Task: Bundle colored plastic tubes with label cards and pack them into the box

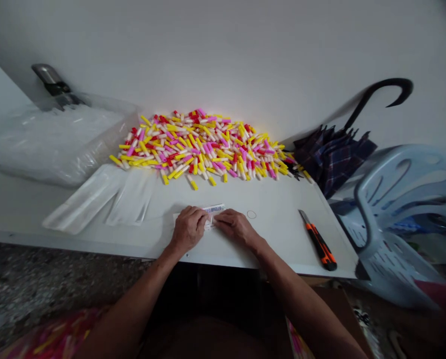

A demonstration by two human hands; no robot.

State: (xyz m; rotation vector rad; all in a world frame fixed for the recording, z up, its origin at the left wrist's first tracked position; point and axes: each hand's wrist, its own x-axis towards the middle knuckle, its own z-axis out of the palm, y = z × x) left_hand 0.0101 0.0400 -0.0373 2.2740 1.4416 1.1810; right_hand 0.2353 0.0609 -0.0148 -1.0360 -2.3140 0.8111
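Both hands meet over a small white printed label (217, 208) lying near the table's front edge. My left hand (188, 228) has its fingers closed at the label's left side. From the other side, the fingers of my right hand (237, 225) pinch at its right part. The fingertips almost touch, and much of the label is hidden under them. To the right of my right hand lies a thin rubber band (251, 214). Behind the hands spreads a big pile of small two-part tubes (204, 144) in white with yellow, red and pink.
Flat clear plastic bags (127, 197) lie left of my hands, beside a large bag of clear plastic (58, 139). An orange and black box cutter (319, 244) rests at the right with its blade out. Beyond are a folded umbrella (342, 154) and a light blue plastic chair (372, 214).
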